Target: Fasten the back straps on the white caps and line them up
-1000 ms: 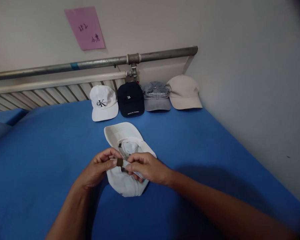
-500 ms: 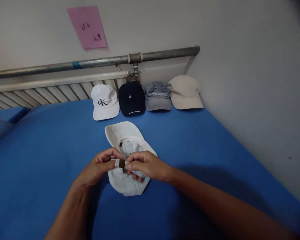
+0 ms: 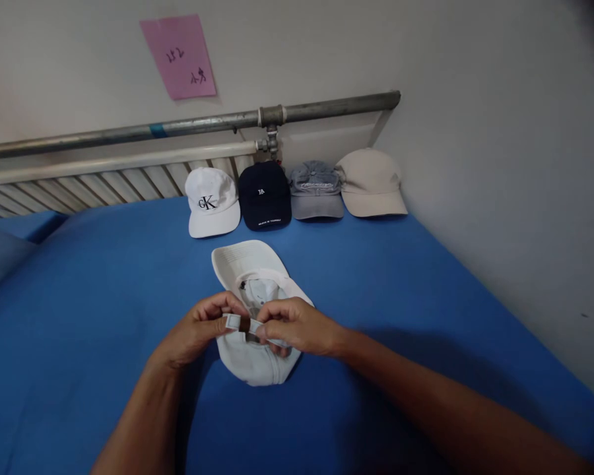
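A pale cap [image 3: 257, 366] lies upside down on the blue surface, its brim pointing away from me and its inside showing. Across its near side runs a pale strap [image 3: 233, 322] with a dark brown buckle [image 3: 244, 324]. My left hand [image 3: 198, 328] pinches the strap's left end between thumb and fingers. On the other side of the buckle, my right hand [image 3: 294, 325] is closed on the strap, some of its fingers reaching under it, partly hidden.
Behind, side by side, stand a white cap [image 3: 214, 201], a black cap [image 3: 264, 198], a grey-blue cap [image 3: 317, 191] and a beige cap [image 3: 372, 183] on the blue surface [image 3: 103, 277]. A radiator [image 3: 103, 188] and metal pipe [image 3: 202, 124] run along the wall.
My right hand has shifted slightly right, away from the left one. More of the strap and the buckle now shows between my hands. The view has shifted a little.
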The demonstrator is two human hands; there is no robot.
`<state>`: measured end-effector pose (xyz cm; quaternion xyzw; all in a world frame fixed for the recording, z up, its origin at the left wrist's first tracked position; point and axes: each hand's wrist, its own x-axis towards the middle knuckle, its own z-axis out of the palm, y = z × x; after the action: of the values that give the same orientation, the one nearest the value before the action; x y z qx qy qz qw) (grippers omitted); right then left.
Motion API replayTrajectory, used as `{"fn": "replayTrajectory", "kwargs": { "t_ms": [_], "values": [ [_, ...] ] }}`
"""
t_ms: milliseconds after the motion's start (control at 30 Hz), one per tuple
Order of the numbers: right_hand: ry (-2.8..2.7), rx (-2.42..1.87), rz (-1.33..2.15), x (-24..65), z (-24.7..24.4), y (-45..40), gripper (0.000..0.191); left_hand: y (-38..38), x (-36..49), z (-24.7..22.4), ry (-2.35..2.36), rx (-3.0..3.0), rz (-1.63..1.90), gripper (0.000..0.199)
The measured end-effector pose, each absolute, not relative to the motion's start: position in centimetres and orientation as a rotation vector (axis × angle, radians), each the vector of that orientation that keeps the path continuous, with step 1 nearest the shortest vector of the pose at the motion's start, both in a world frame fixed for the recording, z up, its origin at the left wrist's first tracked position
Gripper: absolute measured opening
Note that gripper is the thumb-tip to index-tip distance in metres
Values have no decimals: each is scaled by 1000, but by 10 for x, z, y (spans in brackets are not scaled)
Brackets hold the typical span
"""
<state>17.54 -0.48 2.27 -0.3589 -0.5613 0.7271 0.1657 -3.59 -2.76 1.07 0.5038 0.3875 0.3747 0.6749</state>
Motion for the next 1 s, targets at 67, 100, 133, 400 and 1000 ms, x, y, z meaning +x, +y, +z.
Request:
{"fn": "replayTrajectory", "kwargs": {
  "t_ms": [67,100,133,400,1000],
  "values": [
    [-1605,-1018,2062,175,23,-5,7,-28,-36,11,873,1132,815,17],
    [-1604,-1004,2062,175,22,-5,8,-29,-35,11,878,1128,795,17],
    [-1601,-990,2064,175,22,-5,8,-29,-35,11,883,1125,774,16],
    [-1598,-994,2074,177,22,-2,3,-26,-34,11,879,1122,820,20],
    [-1617,-1001,2045,174,22,-3,7,-30,-29,18,920,1132,760,12]
  ]
}}
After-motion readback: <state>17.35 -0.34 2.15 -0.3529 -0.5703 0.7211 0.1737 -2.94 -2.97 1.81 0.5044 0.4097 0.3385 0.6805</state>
